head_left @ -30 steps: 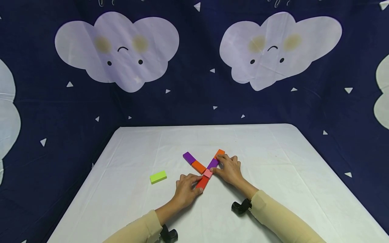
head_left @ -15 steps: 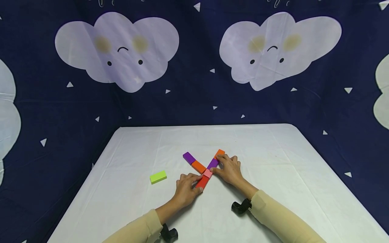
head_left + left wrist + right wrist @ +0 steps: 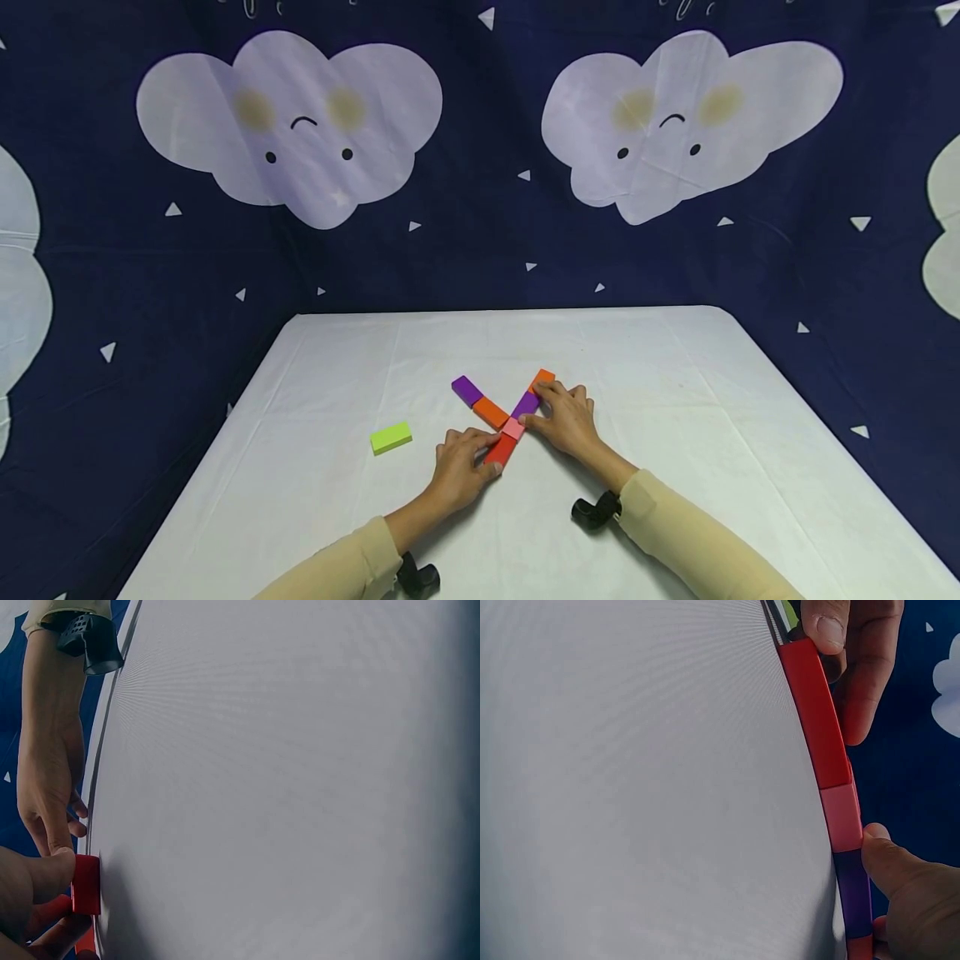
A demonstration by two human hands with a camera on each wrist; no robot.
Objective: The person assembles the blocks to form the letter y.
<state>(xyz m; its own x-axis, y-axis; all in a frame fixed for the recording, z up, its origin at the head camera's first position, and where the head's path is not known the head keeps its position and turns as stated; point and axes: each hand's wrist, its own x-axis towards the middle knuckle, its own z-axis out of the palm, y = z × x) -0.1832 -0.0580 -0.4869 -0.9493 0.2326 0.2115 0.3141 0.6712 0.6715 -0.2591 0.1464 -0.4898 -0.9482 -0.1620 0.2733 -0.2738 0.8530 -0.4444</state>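
Note:
Flat coloured blocks form a Y on the white table. My left hand (image 3: 457, 471) grips the red block (image 3: 500, 451), the lower stem, with the thumb at its near end and a finger at its far left corner. A small pink block (image 3: 513, 428) sits against the red one's far end. Beyond it, the right branch is a purple block (image 3: 524, 406) and an orange block (image 3: 543, 377). My right hand (image 3: 566, 417) holds the purple block, thumb near the pink joint (image 3: 847, 817) and fingertips by the orange one. The left branch has an orange block (image 3: 491, 412) and a purple block (image 3: 467, 389).
A lime green block (image 3: 391, 437) lies apart on the left of the white-covered table (image 3: 675, 400). Behind the table hangs a dark blue curtain (image 3: 480, 250) with printed clouds. Each wrist carries a black camera (image 3: 595, 511).

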